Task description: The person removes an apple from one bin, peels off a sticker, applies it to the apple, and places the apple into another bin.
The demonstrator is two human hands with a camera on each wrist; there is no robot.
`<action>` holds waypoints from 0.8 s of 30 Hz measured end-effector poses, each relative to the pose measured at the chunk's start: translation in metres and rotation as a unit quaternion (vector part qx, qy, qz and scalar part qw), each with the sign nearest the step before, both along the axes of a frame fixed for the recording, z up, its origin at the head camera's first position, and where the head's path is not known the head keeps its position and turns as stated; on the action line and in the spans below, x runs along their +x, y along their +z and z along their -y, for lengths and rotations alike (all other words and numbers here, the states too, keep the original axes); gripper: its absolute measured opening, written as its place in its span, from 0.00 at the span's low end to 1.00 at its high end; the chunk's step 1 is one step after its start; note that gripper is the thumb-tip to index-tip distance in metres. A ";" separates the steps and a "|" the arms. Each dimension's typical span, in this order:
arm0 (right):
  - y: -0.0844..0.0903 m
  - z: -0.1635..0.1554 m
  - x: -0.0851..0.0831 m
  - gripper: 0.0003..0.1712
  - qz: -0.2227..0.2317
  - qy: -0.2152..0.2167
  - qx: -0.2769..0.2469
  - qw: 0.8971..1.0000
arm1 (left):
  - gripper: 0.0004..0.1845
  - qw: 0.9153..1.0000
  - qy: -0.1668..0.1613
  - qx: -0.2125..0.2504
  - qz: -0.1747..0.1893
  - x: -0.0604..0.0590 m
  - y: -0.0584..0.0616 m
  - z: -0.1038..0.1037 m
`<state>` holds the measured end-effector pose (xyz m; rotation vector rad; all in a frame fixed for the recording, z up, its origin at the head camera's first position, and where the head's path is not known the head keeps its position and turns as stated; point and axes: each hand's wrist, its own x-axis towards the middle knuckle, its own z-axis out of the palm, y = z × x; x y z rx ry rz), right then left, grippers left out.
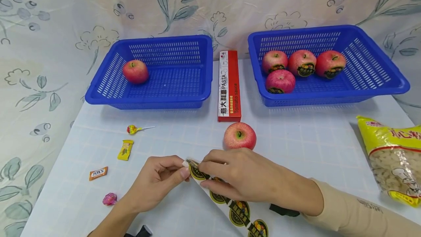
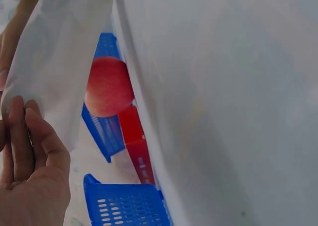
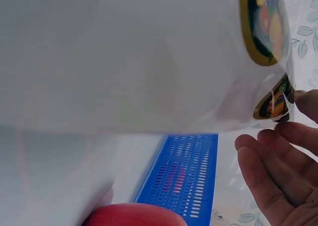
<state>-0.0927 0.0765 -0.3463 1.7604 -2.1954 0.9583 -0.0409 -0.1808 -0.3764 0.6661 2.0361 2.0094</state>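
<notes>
Here both hands pinch the sticker strip (image 1: 227,198) low over the bench (image 1: 296,145): left hand (image 1: 158,180) grips its end, right hand (image 1: 243,176) steadies it for peeling. Unlabelled apple (image 1: 240,135) waits at twelve o'clock, just beyond.

left hand (image 2: 30,186) fingers on white strip (image 2: 54,62) | apple (image 2: 107,87) behind | blue basket (image 2: 124,203) below

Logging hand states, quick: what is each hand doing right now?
Left hand: pinches the end of the sticker strip.
Right hand: fingers curled on the same sticker strip, pinching it beside the left hand's fingertips.
</notes>
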 end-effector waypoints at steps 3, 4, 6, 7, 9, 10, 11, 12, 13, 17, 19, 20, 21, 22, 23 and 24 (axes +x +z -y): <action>0.001 0.001 0.000 0.12 -0.017 -0.001 -0.007 1.000 | 0.09 1.000 0.002 0.013 0.000 0.001 0.000 -0.001; 0.002 0.002 0.000 0.12 -0.020 0.000 -0.009 1.000 | 0.08 1.000 0.001 0.018 0.000 0.001 0.000 -0.002; 0.002 0.003 0.001 0.13 -0.025 0.005 -0.013 1.000 | 0.08 1.000 -0.001 0.024 -0.001 0.002 0.000 -0.002; 0.002 0.003 0.001 0.13 -0.026 0.007 -0.014 1.000 | 0.08 1.000 -0.002 0.026 -0.004 0.002 0.000 -0.002; 0.003 0.004 0.001 0.14 -0.026 0.009 -0.012 1.000 | 0.07 0.999 -0.005 0.034 -0.014 0.002 0.000 -0.003; 0.004 0.005 0.002 0.14 -0.024 0.007 -0.008 1.000 | 0.08 0.999 -0.007 0.037 -0.021 0.002 0.000 -0.003; 0.005 0.005 0.002 0.14 -0.016 0.005 -0.003 1.000 | 0.08 0.999 -0.007 0.039 -0.027 0.002 0.000 -0.003; 0.006 0.006 0.003 0.13 -0.007 0.003 0.002 1.000 | 0.08 0.999 -0.008 0.041 -0.033 0.002 0.000 -0.003; 0.007 0.006 0.003 0.12 0.000 0.003 0.005 1.000 | 0.09 0.998 -0.009 0.043 -0.038 0.002 0.000 -0.004; 0.009 0.007 0.004 0.09 0.025 -0.003 0.016 1.000 | 0.11 0.999 0.002 0.029 -0.043 0.002 0.002 -0.005; 0.009 0.007 0.003 0.08 0.027 -0.002 0.019 0.999 | 0.12 0.999 0.011 0.018 -0.040 0.002 0.003 -0.005; 0.009 0.007 0.003 0.08 0.027 -0.004 0.021 0.999 | 0.12 0.999 0.013 0.014 -0.041 0.002 0.003 -0.005; 0.009 0.007 0.003 0.08 0.028 -0.004 0.022 0.999 | 0.13 0.999 0.015 0.011 -0.042 0.003 0.004 -0.005; 0.009 0.008 0.003 0.08 0.030 -0.004 0.023 0.999 | 0.13 0.999 0.015 0.009 -0.044 0.003 0.005 -0.006; 0.010 0.008 0.002 0.08 0.035 -0.003 0.023 0.999 | 0.13 0.999 0.015 0.006 -0.048 0.003 0.005 -0.006; 0.010 0.009 0.002 0.08 0.039 -0.002 0.023 0.999 | 0.13 0.998 0.016 0.002 -0.053 0.003 0.006 -0.007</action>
